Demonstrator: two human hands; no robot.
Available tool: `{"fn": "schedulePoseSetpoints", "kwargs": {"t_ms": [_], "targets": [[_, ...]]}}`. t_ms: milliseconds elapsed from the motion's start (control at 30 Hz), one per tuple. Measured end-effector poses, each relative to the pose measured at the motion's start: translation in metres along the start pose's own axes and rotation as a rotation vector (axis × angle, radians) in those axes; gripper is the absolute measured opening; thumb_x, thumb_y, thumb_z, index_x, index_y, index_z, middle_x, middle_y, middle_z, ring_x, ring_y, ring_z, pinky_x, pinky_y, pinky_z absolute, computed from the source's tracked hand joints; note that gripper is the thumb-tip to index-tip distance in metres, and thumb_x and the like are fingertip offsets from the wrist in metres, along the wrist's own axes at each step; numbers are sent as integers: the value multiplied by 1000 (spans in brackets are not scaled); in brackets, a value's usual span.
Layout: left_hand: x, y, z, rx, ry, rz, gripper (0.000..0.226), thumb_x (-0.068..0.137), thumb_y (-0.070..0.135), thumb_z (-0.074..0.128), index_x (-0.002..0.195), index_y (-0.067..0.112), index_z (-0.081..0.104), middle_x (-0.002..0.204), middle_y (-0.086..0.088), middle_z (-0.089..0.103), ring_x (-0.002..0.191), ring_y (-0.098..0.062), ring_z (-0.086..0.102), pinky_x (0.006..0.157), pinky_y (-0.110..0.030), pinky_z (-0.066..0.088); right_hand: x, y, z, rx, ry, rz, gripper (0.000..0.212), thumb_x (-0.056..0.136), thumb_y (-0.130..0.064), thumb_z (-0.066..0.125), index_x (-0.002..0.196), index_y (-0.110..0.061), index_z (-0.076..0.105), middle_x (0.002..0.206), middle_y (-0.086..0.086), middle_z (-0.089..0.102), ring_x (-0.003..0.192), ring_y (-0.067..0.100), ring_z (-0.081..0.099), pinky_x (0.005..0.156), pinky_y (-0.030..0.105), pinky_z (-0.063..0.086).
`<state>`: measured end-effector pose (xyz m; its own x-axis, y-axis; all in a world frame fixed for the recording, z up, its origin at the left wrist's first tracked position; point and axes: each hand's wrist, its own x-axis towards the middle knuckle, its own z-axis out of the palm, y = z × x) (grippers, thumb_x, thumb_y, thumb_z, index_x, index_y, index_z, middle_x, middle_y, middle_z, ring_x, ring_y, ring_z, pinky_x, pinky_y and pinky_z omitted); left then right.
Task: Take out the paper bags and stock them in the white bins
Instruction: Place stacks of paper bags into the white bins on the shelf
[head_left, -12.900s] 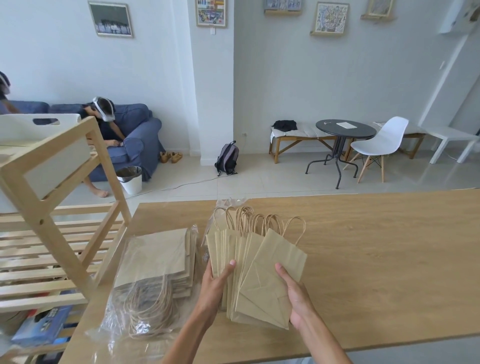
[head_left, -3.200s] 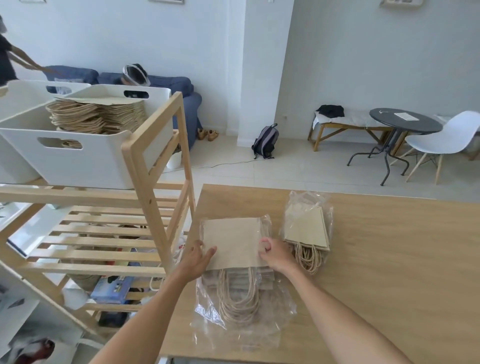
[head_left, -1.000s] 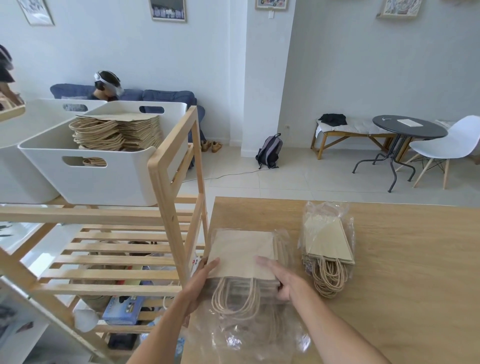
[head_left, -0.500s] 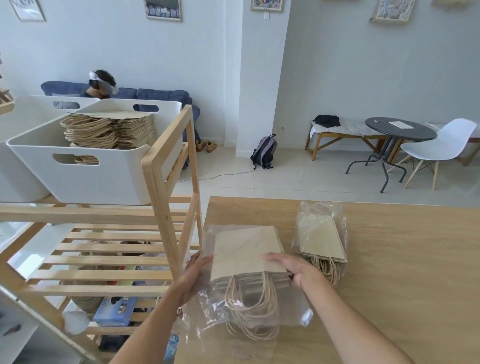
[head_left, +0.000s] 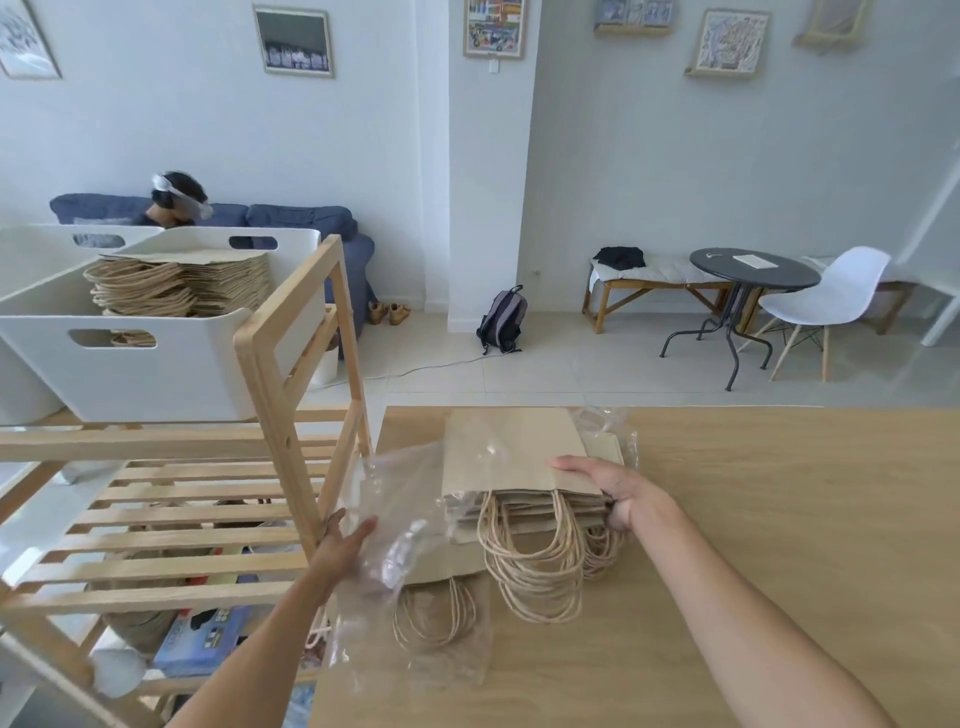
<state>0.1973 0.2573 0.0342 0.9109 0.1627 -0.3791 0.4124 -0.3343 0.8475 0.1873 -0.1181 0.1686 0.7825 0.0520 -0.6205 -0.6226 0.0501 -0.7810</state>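
One stack of paper bags (head_left: 511, 452) gripped by right hand (head_left: 615, 491), no legible writing
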Motion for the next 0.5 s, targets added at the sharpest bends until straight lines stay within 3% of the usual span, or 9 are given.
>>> {"fn": "schedulePoseSetpoints", "kwargs": {"t_ms": [100, 200, 333, 400, 500], "targets": [[-4, 2, -2, 44, -10, 20, 81, 98, 41, 63, 160, 12, 20, 165, -19, 23, 148, -40, 32, 120, -54, 29, -13, -6, -15, 31, 11, -18, 49, 71, -26, 88, 112, -4, 72, 110, 24, 75, 94, 35, 71, 100, 53, 54], [-14, 12, 1, 191, -4, 57, 90, 95, 54, 61, 160, 8, 20, 166, -20, 20, 151, -40, 25, 124, -52, 22, -21, -10, -25, 48, 14, -48, 52, 67, -28, 89, 110, -5, 71, 98, 24, 76, 86, 34, 72, 99, 53, 54], [-41, 22, 16, 566, 79, 370, 83, 93, 64, 55, 160, 23, 27, 169, -12, 17, 154, -33, 21, 122, -52, 21, -30, -15, -30, 78, -1, -68, 53, 62, -25, 91, 107, -3, 72, 93, 24, 77, 80, 33, 75, 92, 51, 58], [-51, 20, 25, 639, -49, 471, 77, 92, 64, 56, 157, 29, 33, 168, -6, 25, 153, -27, 27, 123, -48, 25, -34, -17, -31, 75, -13, -68, 49, 62, -25, 90, 102, -3, 73, 90, 23, 78, 74, 33, 76, 83, 49, 61], [-59, 9, 40, 922, -220, 463, 78, 93, 67, 54, 158, 30, 31, 169, -4, 21, 155, -23, 21, 125, -44, 20, -39, -17, -34, 94, -39, -62, 46, 64, -23, 88, 102, -2, 72, 85, 23, 77, 66, 32, 76, 67, 46, 64]]}}
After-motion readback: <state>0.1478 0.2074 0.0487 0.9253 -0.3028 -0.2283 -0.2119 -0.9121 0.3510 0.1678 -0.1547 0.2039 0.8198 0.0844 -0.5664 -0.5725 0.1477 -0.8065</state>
